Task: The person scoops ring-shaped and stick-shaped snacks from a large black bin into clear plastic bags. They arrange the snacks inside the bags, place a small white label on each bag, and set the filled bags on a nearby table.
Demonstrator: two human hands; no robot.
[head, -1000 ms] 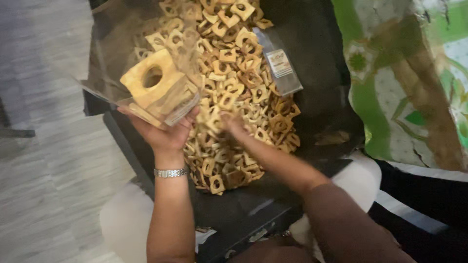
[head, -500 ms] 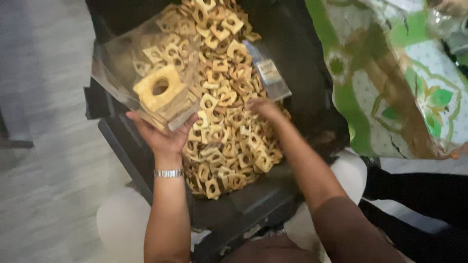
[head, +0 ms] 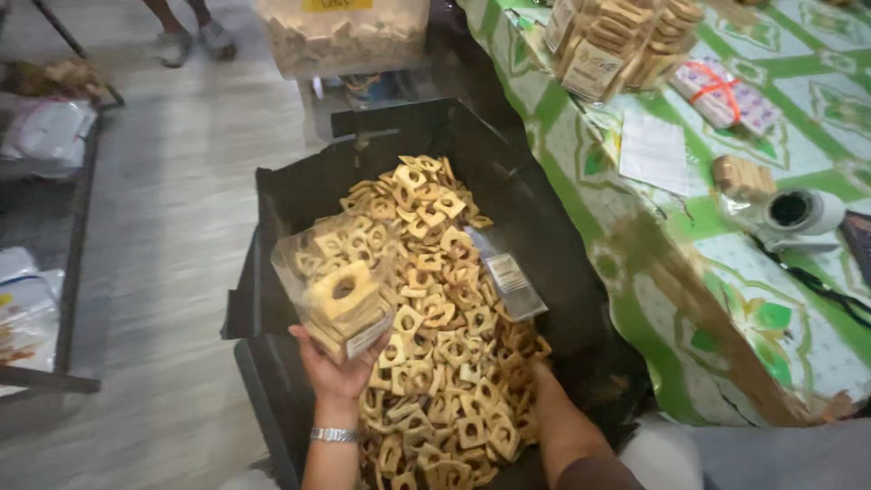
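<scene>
My left hand [head: 337, 367] holds up a clear plastic bag [head: 336, 277] from below; inside it is a stack of tan square biscuits with round holes [head: 345, 295]. The bag hangs over the left side of a black bin [head: 299, 195] heaped with several loose biscuits of the same kind [head: 445, 336]. My right hand [head: 542, 379] reaches into the pile at its right edge. Its fingers are buried among the biscuits and hidden. A flat clear packet with a label [head: 510, 281] lies on top of the pile.
A table with a green patterned cloth [head: 726, 299] runs along the right, carrying packed biscuit bags [head: 617, 41], a paper sheet [head: 655, 150] and a tape roll [head: 798, 210]. A clear tub of biscuits [head: 345, 36] stands beyond the bin. Another person's feet [head: 190, 36] are at top left. A rack [head: 54, 227] stands at left.
My right hand has slid from the middle of the pile to its right edge and sunk in. The left hand still holds the bag. My view has pulled back and now takes in the table.
</scene>
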